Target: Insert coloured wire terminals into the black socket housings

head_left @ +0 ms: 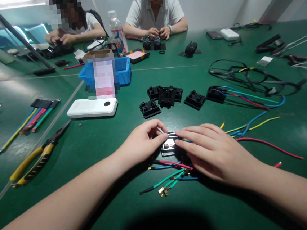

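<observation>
A small black plastic housing [168, 152] with a shiny top lies on the green table in front of me. My left hand [147, 139] is closed, its thumb and forefinger pinching the housing's upper left edge. From the other side my right hand [216, 147] rests its fingertips on the housing and grips its right part, which it hides. Several short wires [173, 178] in green, blue and red, some with brass terminals, lie just below the housing. More coloured wires [267, 142] spread out to the right, partly behind my right hand.
Beyond my hands sit several black housings [166, 96] and a wired one [216, 93]. Left are yellow-handled pliers [42, 156], a white power bank [93, 108], bundled wires [38, 115] and a blue bin [124, 72]. Two people sit opposite, near a bottle [118, 35]. A black cable [247, 70] lies right.
</observation>
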Motion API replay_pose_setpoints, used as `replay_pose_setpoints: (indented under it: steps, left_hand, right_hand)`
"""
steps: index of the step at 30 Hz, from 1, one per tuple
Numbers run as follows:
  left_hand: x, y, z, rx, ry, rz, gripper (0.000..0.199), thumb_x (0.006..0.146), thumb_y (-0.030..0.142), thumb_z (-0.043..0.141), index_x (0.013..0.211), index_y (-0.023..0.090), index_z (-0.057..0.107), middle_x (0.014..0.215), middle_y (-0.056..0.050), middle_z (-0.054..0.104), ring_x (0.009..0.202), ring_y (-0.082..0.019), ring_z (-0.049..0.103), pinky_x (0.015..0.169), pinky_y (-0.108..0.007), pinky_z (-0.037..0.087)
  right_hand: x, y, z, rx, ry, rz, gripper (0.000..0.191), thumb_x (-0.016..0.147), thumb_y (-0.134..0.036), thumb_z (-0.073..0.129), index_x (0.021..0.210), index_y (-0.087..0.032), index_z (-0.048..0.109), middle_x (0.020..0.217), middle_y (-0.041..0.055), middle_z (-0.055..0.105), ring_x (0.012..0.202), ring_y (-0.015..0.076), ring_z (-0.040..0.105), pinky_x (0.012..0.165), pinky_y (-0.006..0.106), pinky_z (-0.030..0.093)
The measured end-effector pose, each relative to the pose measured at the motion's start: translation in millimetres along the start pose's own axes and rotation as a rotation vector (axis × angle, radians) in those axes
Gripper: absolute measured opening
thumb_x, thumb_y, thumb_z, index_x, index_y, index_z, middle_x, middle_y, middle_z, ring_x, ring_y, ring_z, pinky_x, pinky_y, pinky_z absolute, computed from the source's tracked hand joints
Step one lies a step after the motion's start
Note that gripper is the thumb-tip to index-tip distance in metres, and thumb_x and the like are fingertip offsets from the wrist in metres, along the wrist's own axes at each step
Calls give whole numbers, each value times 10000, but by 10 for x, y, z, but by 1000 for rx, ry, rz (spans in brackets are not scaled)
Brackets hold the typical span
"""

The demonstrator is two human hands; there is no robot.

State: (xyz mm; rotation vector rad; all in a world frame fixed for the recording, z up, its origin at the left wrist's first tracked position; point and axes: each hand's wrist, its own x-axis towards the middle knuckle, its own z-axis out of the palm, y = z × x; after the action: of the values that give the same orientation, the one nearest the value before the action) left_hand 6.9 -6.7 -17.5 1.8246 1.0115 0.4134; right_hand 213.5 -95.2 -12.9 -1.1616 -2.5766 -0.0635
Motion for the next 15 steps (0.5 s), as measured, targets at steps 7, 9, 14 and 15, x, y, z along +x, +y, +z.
replay_pose_setpoints:
  steps: [7, 9, 14, 15]
  left_hand:
    - [-18, -54, 23, 94, 62, 80, 194, 868, 334, 490, 870, 175, 602, 786, 5, 597, 745, -134, 540, 693, -253, 417]
    - [-13, -58, 33, 122, 66, 69, 201, 877, 341, 479, 869, 178, 596, 750, 15, 582, 710, -127, 528, 672, -250, 408]
    - [-6, -61, 31, 169, 52, 97, 200, 892, 339, 465, 881, 185, 592, 782, 13, 586, 738, -132, 535, 701, -259, 416]
    - [-9, -68, 28, 184, 57, 129, 205, 897, 335, 459, 880, 183, 595, 811, 6, 592, 772, -138, 543, 730, -266, 421]
  right_hand:
    - [10, -35, -11, 56, 9, 26, 364, 892, -164, 473, 1244, -154, 566, 1249, 109, 609, 1195, 230, 515, 974, 442, 400]
    - [13, -42, -12, 61, 9, 20, 359, 898, -167, 466, 1242, -152, 565, 1248, 108, 610, 1197, 224, 516, 974, 433, 402]
    - [19, -34, -8, 38, -29, -8, 354, 912, -190, 456, 1247, -121, 547, 1281, 125, 579, 1183, 236, 513, 945, 413, 422]
    - [20, -31, -4, 37, -37, -14, 356, 914, -193, 453, 1248, -113, 542, 1291, 129, 570, 1188, 241, 505, 943, 414, 423]
